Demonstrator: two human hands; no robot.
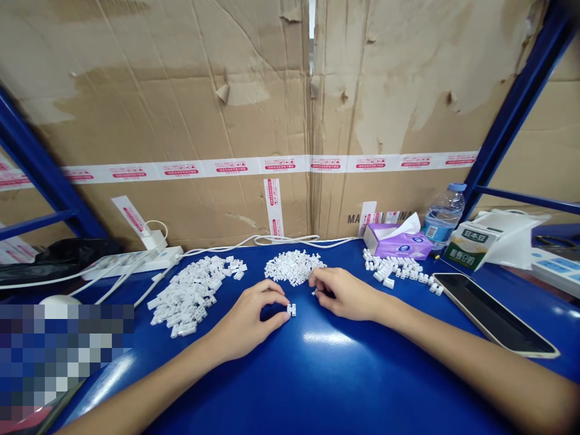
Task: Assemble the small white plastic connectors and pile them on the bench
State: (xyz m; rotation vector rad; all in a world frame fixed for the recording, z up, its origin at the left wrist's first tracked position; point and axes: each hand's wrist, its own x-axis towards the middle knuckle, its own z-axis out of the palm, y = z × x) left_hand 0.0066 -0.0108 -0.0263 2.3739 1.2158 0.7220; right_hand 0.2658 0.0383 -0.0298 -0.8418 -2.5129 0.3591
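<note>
We have a glossy blue tabletop (335, 393) before us, brown cardboard sheets (181, 103) rising behind it.
Our left hand (249, 317) narrowly pinches a small white plastic block (291, 310) between our two hands; our right hand (343, 293) curls nearly closed beside a heap of tiny white plastic pieces (293, 266), its contents we cannot tell.

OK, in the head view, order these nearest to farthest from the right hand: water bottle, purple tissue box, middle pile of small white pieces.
From the right hand:
1. Middle pile of small white pieces: just to its left.
2. Purple tissue box: to its right, farther back.
3. Water bottle: right of the tissue box.
</note>
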